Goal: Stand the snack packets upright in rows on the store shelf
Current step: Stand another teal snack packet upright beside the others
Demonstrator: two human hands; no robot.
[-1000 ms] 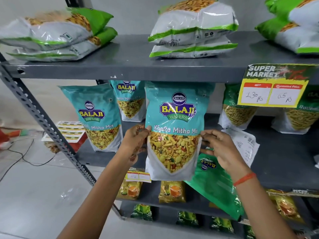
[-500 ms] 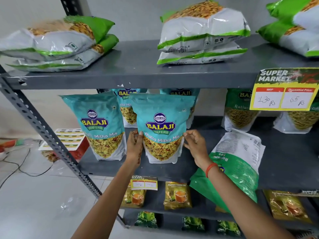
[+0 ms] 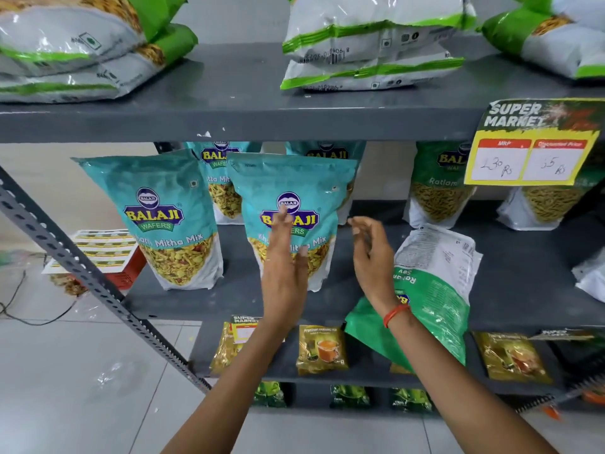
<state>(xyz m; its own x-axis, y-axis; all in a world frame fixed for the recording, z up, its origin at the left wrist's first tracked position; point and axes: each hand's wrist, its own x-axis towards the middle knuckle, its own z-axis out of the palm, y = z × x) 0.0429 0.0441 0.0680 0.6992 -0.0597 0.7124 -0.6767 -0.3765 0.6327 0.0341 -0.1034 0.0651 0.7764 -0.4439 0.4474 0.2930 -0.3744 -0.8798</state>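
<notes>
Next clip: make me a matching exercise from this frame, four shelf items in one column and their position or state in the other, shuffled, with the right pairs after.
Things:
1. Teal Khatta Mitha Mix packet in front of the hands
2. Green Ratlami Sev packet by the right wrist
3. White-and-green packets on the top shelf
4. Yellow price sign

States:
A. Stacked flat, one on another
B. Lying on its back, overhanging the shelf's front edge
C. Hanging from the upper shelf's front edge
D. Standing upright, not gripped by either hand

Pairs: 1-D, 2-B, 3-A, 4-C
</notes>
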